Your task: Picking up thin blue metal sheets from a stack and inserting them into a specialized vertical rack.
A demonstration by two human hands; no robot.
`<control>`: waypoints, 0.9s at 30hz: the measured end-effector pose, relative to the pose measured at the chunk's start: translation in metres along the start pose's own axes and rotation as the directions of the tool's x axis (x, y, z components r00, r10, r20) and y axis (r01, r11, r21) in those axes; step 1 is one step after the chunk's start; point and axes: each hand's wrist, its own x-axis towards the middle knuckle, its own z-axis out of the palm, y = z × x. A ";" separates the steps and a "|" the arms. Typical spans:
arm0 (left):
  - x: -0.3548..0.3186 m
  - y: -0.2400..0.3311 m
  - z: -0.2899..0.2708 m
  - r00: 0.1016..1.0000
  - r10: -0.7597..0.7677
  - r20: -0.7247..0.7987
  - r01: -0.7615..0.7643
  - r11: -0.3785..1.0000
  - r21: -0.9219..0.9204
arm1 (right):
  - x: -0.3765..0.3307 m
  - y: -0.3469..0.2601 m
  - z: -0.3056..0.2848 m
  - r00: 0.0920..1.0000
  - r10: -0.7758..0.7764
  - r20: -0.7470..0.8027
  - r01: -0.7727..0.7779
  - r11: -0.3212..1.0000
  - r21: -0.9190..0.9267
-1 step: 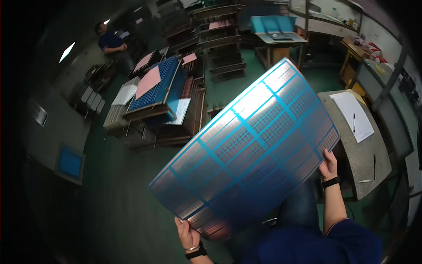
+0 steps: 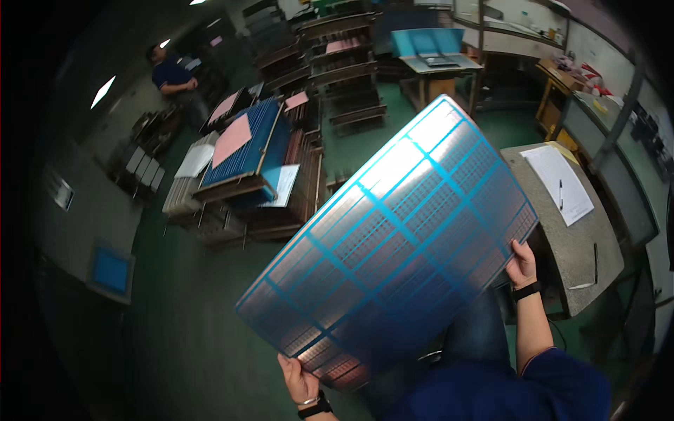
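Note:
A large, shiny circuit board panel (image 2: 400, 224), copper-coloured with blue bands forming a grid of patterned blocks, is held up at a slant in front of me. My left hand (image 2: 300, 382) grips its lower left edge, thumb on the near face. At the right edge, my right hand (image 2: 521, 265) pinches the panel near its corner. Both hands' other fingers are partly hidden behind it. Bright glare covers the panel's upper part, and its lower part lies in dark reflection.
To the right stands a grey table (image 2: 590, 256) with paper sheets (image 2: 554, 182) and a pen (image 2: 561, 195). Ahead on the left, a rack of blue panels (image 2: 246, 151) carries a pink sheet (image 2: 232, 140). Another person (image 2: 172, 76) stands at the far left. Behind are more racks (image 2: 347, 74).
The panel has tipped slightly, its upper corner shifting a little left in view. The surroundings have shifted slightly left too. Both hands keep their hold.

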 end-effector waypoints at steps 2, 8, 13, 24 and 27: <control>0.002 -0.011 -0.028 0.994 0.032 -0.103 -0.030 0.999 0.017 | -0.002 -0.005 0.021 1.000 0.000 -0.019 0.000 0.999 -0.033; -0.011 -0.006 -0.009 0.880 -0.150 -0.451 0.291 0.921 0.260 | -0.001 -0.018 0.058 0.983 0.139 0.117 -0.120 0.981 -0.155; -0.020 -0.015 -0.033 0.947 -0.083 -0.311 0.170 0.950 0.263 | -0.003 -0.020 0.076 0.976 0.202 0.081 -0.174 0.947 -0.272; -0.004 -0.050 0.043 0.938 -0.340 -0.063 0.328 0.933 -0.149 | -0.032 0.059 0.153 0.978 0.134 0.163 -0.110 0.984 -0.143; 0.001 -0.083 0.079 0.899 -0.425 -0.105 0.355 0.849 -0.392 | -0.034 0.075 0.172 0.998 0.045 0.032 -0.036 0.968 -0.248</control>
